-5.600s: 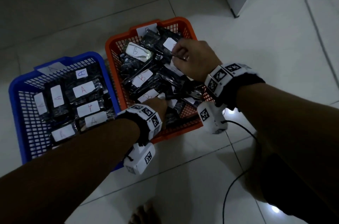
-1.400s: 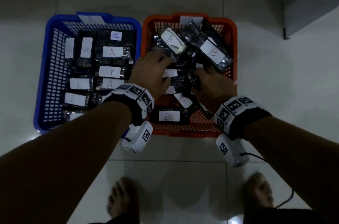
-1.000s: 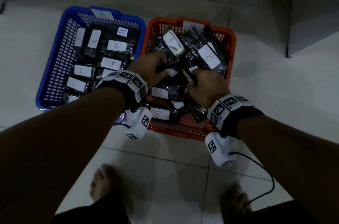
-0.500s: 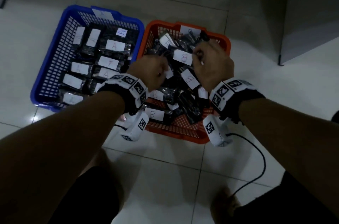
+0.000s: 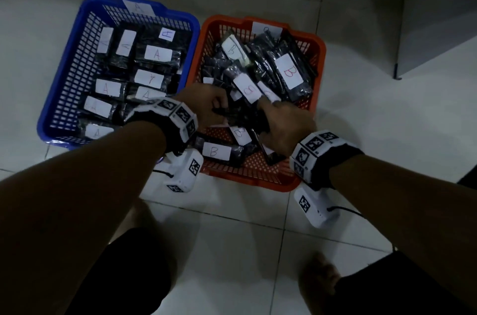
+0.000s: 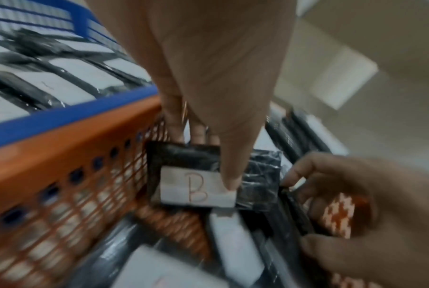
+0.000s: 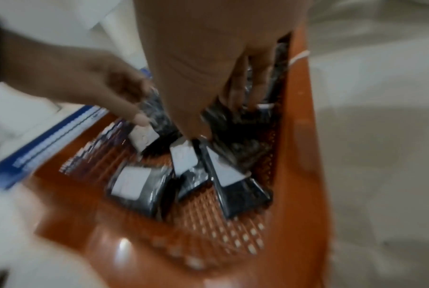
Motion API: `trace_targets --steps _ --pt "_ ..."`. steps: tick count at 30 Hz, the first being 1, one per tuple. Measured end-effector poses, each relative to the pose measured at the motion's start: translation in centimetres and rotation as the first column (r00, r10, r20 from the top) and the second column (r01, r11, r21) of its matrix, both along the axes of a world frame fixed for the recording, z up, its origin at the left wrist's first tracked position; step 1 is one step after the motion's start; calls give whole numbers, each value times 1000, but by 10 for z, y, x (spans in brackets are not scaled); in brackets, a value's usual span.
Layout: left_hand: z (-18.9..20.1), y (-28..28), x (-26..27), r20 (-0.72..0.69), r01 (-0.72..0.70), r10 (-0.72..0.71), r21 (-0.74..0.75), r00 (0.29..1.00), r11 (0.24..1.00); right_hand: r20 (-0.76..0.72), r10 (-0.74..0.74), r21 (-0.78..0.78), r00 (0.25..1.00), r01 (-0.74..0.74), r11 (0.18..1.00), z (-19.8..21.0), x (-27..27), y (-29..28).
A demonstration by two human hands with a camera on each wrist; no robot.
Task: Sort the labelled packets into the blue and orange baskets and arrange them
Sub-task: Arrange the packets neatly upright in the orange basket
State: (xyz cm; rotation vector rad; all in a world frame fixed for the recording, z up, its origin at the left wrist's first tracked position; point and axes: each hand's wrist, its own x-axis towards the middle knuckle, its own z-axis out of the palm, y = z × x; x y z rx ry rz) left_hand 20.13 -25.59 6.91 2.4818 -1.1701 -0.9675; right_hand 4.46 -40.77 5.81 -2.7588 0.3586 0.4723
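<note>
Here both hands work inside the orange basket point(image 5: 320, 51), which stands on the tiled floor point(image 5: 232, 250) touching the blue basket point(image 5: 62, 77) along one side. The left hand point(image 5: 204, 105) pinches a black packet with a white "B" label point(image 6: 198, 189), thumb pressed on the label and fingers point(image 6: 174, 120) behind it, close to the wall that meets the blue basket. The right hand point(image 5: 284, 126) is curled around another dark packet point(image 6: 294, 210) near the middle of the orange basket, thumb and fingers closed on its edges. Around them lie more black packets, loosely heaped and tilted, among them a large B-labelled packet point(image 5: 289, 72) toward the far right corner and a flat one point(image 5: 219, 152) by the near wall. In the blue basket the A-labelled packets point(image 5: 157, 54) lie flat in tidy rows. Each wrist carries a white camera band point(image 5: 178, 113) with black square markers.
</note>
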Motion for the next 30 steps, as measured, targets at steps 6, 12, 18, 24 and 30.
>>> trace_targets --steps 6,12,18,24,30 --pt "2 2 -2 -79 -333 325 -140 942 932 210 -81 72 974 68 995 -3 9 -2" --pt "2 19 -2 80 -356 368 -139 926 924 210 68 25 975 -75 997 -19 22 10" --pt "3 18 -19 320 -201 246 -168 915 965 -4 347 -263 938 -336 904 -20 28 21" --pt "8 8 -32 363 -83 138 -162 921 983 8 229 -255 973 -219 942 -12 25 13" --pt "10 -8 -37 419 -63 92 -82 903 995 253 55 -76 966 -37 996 -9 9 -5"
